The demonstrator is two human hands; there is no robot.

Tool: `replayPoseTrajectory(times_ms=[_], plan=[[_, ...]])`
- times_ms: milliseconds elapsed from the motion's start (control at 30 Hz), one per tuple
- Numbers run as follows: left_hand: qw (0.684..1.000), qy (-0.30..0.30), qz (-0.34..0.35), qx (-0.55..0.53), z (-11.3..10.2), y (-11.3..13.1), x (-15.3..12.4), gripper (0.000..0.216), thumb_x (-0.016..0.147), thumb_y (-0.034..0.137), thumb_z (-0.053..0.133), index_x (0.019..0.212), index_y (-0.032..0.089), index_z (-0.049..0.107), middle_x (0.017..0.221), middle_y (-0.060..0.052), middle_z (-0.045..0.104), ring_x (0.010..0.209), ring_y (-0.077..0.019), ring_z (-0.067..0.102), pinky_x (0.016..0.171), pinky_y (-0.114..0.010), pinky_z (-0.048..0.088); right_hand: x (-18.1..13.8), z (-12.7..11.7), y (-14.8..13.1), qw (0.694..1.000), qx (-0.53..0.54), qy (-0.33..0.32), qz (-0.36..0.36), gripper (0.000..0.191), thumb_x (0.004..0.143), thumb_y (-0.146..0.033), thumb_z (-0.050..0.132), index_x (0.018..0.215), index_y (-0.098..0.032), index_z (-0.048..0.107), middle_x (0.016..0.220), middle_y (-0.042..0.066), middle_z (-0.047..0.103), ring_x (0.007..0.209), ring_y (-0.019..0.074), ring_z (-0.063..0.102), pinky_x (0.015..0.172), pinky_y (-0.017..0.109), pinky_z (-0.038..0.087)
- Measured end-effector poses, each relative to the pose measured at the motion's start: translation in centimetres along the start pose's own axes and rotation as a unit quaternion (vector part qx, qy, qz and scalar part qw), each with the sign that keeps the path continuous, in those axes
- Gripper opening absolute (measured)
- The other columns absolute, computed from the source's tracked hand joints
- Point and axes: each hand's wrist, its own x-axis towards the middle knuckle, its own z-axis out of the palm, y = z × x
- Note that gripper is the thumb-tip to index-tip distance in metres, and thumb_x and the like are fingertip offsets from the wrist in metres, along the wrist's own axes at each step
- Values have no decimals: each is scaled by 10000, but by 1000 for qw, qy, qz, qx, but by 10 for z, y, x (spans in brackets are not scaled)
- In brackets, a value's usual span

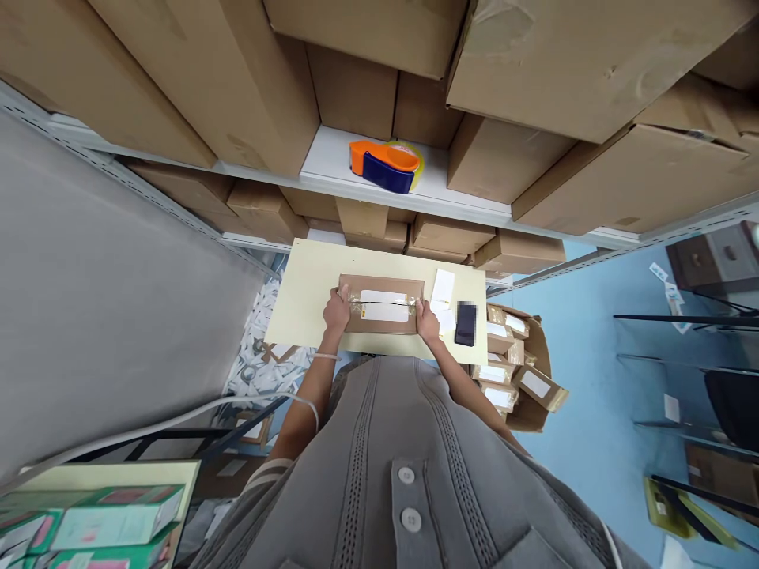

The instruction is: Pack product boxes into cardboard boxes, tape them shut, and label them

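Cardboard parcel (383, 286), taped and labelled, lies flat on the cream bench (302, 292) close before the person. The left hand (336, 310) and right hand (427, 322) clasp its short ends, each grip closed snugly on the parcel. Just right of it lie a dark phone (466, 324) and white slips (443, 284), and farther off an orange and blue tape dispenser (385, 164) sits on the shelf (323, 162) among big boxes.
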Motion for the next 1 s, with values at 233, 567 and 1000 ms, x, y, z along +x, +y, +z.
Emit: replayPoseTrajectory(times_ms=[233,567,1000], plan=[[999,-24,10,-44,-4,-3,-1,684,941,643,162,1311,158,472,1257,-217,632,1176,-357,593,915,-468,453,-4,-4,2,999,36,3,-10,642,969,-643,100,1278,-233,487,1124,128,687,1048,283,646,891,378,448],[991,-33,90,-91,-2,-29,-33,665,846,566,544,1377,212,358,1421,-137,516,1275,-283,533,1014,-401,436,-16,-10,15,994,100,-11,-33,579,953,-628,294,1304,-212,493,1192,122,672,1094,277,632,900,362,466],[995,-42,39,-83,-5,-16,-41,531,794,506,620,1203,223,436,1339,-127,546,1250,-283,541,1005,-415,434,-23,-11,4,999,25,-2,-37,456,978,-518,351,1268,-193,486,1151,124,680,1031,263,650,828,322,470]])
